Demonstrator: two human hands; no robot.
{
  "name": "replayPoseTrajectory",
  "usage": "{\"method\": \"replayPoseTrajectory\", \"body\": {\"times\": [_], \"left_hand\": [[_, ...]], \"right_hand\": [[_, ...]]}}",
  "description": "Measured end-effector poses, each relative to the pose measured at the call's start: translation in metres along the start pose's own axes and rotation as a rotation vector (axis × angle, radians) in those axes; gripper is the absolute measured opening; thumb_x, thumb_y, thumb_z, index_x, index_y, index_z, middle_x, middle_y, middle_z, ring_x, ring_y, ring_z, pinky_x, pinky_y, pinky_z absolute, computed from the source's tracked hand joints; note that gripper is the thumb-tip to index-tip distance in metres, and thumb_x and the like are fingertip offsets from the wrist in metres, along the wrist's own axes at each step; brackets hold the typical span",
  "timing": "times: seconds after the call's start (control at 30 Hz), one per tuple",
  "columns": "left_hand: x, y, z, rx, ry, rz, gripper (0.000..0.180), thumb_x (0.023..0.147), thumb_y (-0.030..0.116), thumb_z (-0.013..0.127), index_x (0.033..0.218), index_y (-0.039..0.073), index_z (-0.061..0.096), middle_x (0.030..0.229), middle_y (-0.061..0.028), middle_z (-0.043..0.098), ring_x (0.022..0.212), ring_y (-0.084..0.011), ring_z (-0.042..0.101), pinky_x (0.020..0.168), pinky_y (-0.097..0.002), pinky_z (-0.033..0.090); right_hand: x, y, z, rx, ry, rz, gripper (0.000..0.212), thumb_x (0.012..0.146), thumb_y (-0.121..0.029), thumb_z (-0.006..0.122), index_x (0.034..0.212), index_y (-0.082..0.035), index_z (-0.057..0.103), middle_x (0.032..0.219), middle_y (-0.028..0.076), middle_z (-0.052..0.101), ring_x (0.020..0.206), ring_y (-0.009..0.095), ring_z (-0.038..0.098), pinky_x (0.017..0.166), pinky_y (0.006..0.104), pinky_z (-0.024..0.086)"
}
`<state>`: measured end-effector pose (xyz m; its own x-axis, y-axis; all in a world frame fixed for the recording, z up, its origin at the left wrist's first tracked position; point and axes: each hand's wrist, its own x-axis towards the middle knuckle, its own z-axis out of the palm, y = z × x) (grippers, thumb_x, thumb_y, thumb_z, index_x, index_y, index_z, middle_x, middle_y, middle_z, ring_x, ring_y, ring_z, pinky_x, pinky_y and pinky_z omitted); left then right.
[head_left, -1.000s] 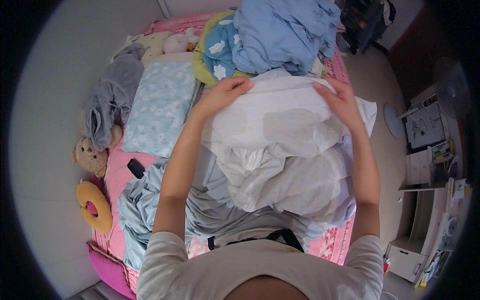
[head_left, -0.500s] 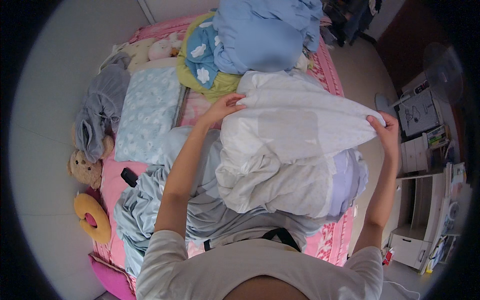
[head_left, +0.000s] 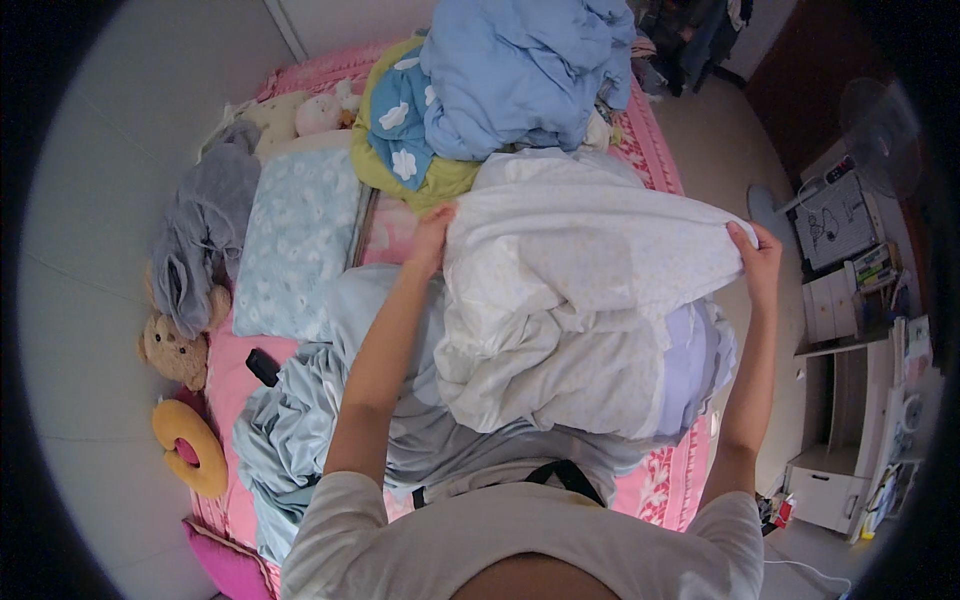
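Note:
A white, faintly patterned bed cover (head_left: 600, 240), perhaps a duvet cover, is stretched between my hands above the bed. My left hand (head_left: 432, 238) pinches its left edge. My right hand (head_left: 760, 262) grips the gathered right corner, thumb on top. The rest of the cover lies in a crumpled heap below, over lavender fabric (head_left: 683, 365) that shows at its right side. Pale blue-grey bedding (head_left: 420, 425) lies rumpled beneath and to the left, nearest my body.
On the pink bed sheet (head_left: 243, 372) are a light blue pillow (head_left: 295, 235), a black object (head_left: 262, 367), a teddy bear (head_left: 172, 345), and a yellow neck pillow (head_left: 188, 450). A blue quilt (head_left: 520, 85) is heaped at the far side. A fan (head_left: 875, 140) and white cabinet (head_left: 820, 490) stand right.
My left hand has shifted left and slightly down with the cover's edge, and my right hand has moved slightly left. The cover between them hangs in new folds.

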<state>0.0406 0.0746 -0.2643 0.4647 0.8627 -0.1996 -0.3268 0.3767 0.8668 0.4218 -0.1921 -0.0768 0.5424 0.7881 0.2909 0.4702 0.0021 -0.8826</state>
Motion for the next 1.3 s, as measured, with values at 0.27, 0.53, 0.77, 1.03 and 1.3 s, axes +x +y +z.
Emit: {"method": "replayPoseTrajectory", "body": {"times": [0.27, 0.53, 0.77, 1.03, 1.3], "left_hand": [[-0.041, 0.257, 0.06, 0.071, 0.011, 0.627, 0.017, 0.088, 0.019, 0.05, 0.094, 0.005, 0.058, 0.091, -0.005, 0.06, 0.086, -0.0153, 0.056, 0.076, -0.0308, 0.047], [-0.067, 0.316, 0.042, 0.316, 0.007, 0.938, 0.02, 0.087, 0.019, 0.054, 0.096, 0.002, 0.058, 0.088, -0.0031, 0.061, 0.077, -0.0104, 0.056, 0.072, -0.0242, 0.045], [-0.046, 0.18, -0.003, 0.853, 0.11, 0.377, 0.03, 0.081, 0.025, 0.064, 0.101, 0.002, 0.059, 0.09, -0.0021, 0.061, 0.077, -0.0085, 0.055, 0.07, -0.0214, 0.043], [-0.042, 0.177, 0.019, 0.382, 0.094, 0.506, 0.02, 0.085, 0.019, 0.06, 0.094, 0.002, 0.06, 0.085, -0.0004, 0.061, 0.074, -0.0062, 0.052, 0.066, -0.0197, 0.042], [-0.044, 0.164, 0.01, 0.58, 0.118, 0.587, 0.018, 0.084, 0.019, 0.061, 0.091, 0.002, 0.061, 0.081, -0.0002, 0.06, 0.071, -0.0059, 0.052, 0.064, -0.0205, 0.043]], "right_hand": [[0.026, -0.015, 0.02, -0.073, 0.049, -0.09, 0.021, 0.078, -0.02, 0.068, 0.076, 0.0, 0.064, 0.064, -0.004, 0.054, 0.06, 0.003, 0.045, 0.052, 0.0186, 0.034], [0.056, -0.072, 0.072, 0.107, 0.132, -0.184, 0.023, 0.078, -0.024, 0.068, 0.079, -0.001, 0.064, 0.067, -0.003, 0.058, 0.062, 0.004, 0.048, 0.056, 0.0188, 0.038], [0.045, -0.018, 0.051, 0.046, -0.162, 0.004, 0.022, 0.08, -0.024, 0.066, 0.079, -0.002, 0.064, 0.069, -0.003, 0.058, 0.061, 0.004, 0.049, 0.055, 0.0193, 0.038], [0.058, -0.01, 0.072, -0.042, -0.061, -0.267, 0.025, 0.084, -0.023, 0.061, 0.081, 0.002, 0.062, 0.076, -0.001, 0.056, 0.071, 0.005, 0.048, 0.061, 0.0185, 0.036], [0.057, -0.007, 0.061, 0.085, 0.154, -0.167, 0.022, 0.083, -0.02, 0.062, 0.081, 0.002, 0.062, 0.079, -0.001, 0.056, 0.071, 0.006, 0.047, 0.063, 0.0185, 0.037]]}}
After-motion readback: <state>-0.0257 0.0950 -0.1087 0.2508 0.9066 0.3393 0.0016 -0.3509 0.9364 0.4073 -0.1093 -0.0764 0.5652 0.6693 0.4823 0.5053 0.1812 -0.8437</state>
